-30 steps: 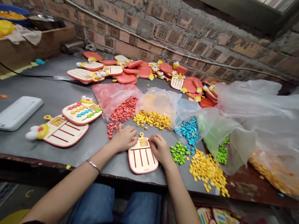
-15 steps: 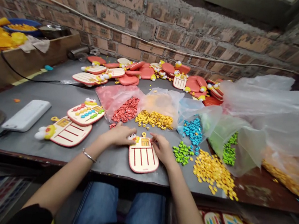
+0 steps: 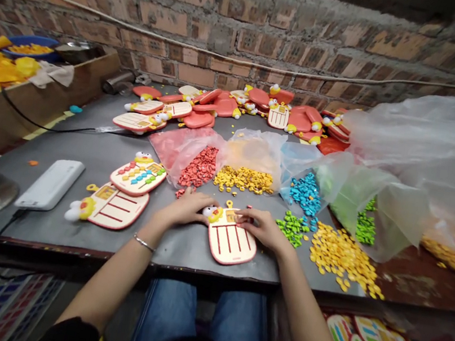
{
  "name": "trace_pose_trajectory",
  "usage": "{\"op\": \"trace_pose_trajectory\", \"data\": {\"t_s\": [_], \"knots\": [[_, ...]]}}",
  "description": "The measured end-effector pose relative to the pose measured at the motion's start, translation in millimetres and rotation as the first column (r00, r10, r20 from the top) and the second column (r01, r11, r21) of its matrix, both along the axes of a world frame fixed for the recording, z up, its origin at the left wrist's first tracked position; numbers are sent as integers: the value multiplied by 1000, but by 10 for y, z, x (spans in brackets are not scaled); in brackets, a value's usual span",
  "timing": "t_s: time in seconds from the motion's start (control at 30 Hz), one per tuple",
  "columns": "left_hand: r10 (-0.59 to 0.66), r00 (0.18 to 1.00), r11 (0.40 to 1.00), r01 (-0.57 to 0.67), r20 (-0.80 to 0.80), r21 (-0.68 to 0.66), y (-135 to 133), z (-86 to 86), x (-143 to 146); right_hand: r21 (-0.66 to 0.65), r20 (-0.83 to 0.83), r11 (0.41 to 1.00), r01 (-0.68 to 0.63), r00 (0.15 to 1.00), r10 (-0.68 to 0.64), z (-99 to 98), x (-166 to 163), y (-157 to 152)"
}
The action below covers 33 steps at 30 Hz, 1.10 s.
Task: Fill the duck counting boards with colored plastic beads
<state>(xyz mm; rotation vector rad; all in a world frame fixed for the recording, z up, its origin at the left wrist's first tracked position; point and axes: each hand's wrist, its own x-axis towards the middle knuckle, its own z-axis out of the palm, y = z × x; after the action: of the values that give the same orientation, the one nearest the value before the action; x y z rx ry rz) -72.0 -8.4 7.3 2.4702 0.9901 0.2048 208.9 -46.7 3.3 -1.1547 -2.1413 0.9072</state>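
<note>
Since the earlier frame, the right hand [image 3: 265, 228] has moved inward, its fingertips now over the upper face of the slotted board [image 3: 231, 244] instead of at its corner. Cream with a red rim, the board lies flat near the front edge of the grey tabletop [image 3: 98, 145], between the two hands; its slots show no beads. The right hand is half closed, fingers bent; whether it grips a small piece cannot be told. The left hand [image 3: 187, 208] is loosely open, thumb against the board's yellow duck head [image 3: 213, 214]; a firm hold cannot be confirmed. Beyond lie red pieces [image 3: 200, 166], yellow pieces [image 3: 245, 179] and blue pieces [image 3: 306, 195], spilling from bags. To the right are green pieces [image 3: 290, 228] and yellow discs [image 3: 338, 255]. To the left, a beaded board [image 3: 136, 178] overlaps another slotted board [image 3: 119, 211], beside a white device [image 3: 49, 185]. Further boards [image 3: 220, 104] are heaped before the brick wall [image 3: 181, 21].
</note>
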Motion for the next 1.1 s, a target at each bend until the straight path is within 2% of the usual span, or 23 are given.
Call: {"op": "trace_pose_trajectory", "data": {"t_s": [0.13, 0.27, 0.37, 0.47, 0.5, 0.53, 0.6, 0.67, 0.73, 0.8, 0.93, 1.0, 1.1], "knots": [[12, 1000, 1000, -12, 6, -5, -11, 13, -5, -86, -60, 996, 30, 998, -35, -55, -219, 29], [17, 1000, 1000, -17, 18, -21, -12, 31, -7, -149, -213, 988, -50, 977, 18, -99, -527, 16], [13, 1000, 999, -12, 20, -34, -12, 50, -16, -227, -202, 950, -215, 965, 170, -32, -600, 17], [30, 999, 999, -31, -26, -21, -27, 57, -26, -314, -163, 843, -436, 900, 404, 104, -521, 50], [47, 997, 999, -47, -53, -3, -36, 55, -26, -330, -171, 816, -474, 880, 442, 150, -494, 74], [64, 995, 998, -63, -80, 17, -48, 51, -23, -330, -188, 817, -473, 881, 435, 192, -480, 110], [89, 989, 995, -84, -117, 53, -77, 42, -11, -273, -205, 896, -350, 931, 302, 254, -523, 225], [92, 988, 994, -84, -121, 68, -112, 41, 8, -134, -157, 979, -151, 979, 130, 281, -670, 406], [80, 990, 994, -71, -116, 79, -155, 53, 31, -1, -46, 997, -76, 996, 76, 273, -898, 628], [63, 992, 994, -54, -106, 92, -201, 76, 57, 66, 104, 986, -151, 984, 144, 235, -1156, 844], [48, 990, 993, -34, -129, 113, -271, 113, 103, 150, 380, 932, -331, 889, 255, 105, -1535, 1085], [55, 988, 993, -38, -147, 113, -281, 111, 117, 183, 435, 916, -357, 865, 250, 34, -1597, 1092], [66, 987, 992, -51, -143, 112, -268, 83, 132, 216, 425, 914, -344, 876, 229, -48, -1556, 1034]]}}
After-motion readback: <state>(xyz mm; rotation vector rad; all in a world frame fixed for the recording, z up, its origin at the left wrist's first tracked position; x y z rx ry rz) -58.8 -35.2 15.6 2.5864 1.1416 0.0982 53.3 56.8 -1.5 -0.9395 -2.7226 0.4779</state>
